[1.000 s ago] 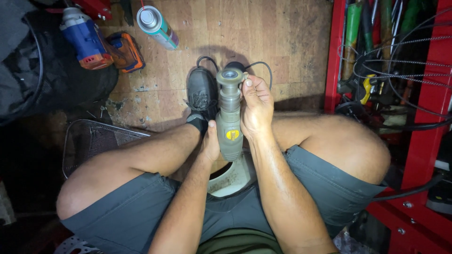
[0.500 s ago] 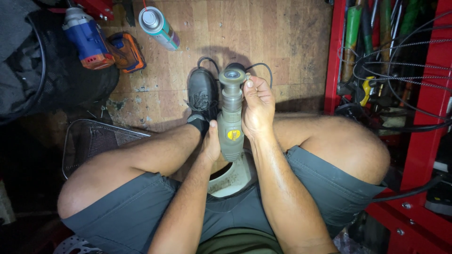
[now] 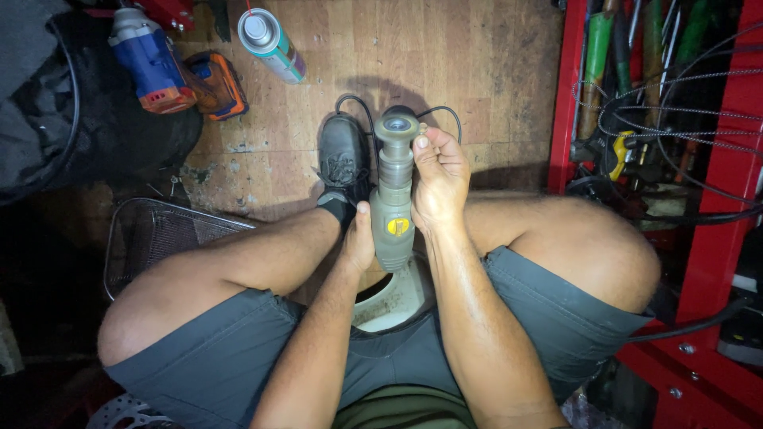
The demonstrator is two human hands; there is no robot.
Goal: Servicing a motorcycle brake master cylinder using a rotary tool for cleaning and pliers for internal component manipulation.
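Note:
I hold a grey-green power tool point(image 3: 394, 208) upright between my knees, its round head point(image 3: 396, 125) pointing up at the camera and a yellow sticker on its body. My left hand point(image 3: 358, 238) grips the lower body of the tool from the left. My right hand point(image 3: 439, 179) wraps the upper part, with the thumb and fingertips at the rim of the head. A thin black cord point(image 3: 450, 115) loops out behind the head. Under the tool sits a white bucket-like seat point(image 3: 397, 302). My black shoe point(image 3: 342, 155) rests on the wooden floor just left of the tool.
A blue and orange power tool point(image 3: 155, 67) and a spray can point(image 3: 272, 44) lie on the floor at the upper left. A wire mesh basket point(image 3: 151, 238) stands at the left. A red rack point(image 3: 719, 199) with tools and cables fills the right side.
The tool and both hands have stayed in nearly the same place. My right fingertips have shifted slightly at the rim of the head.

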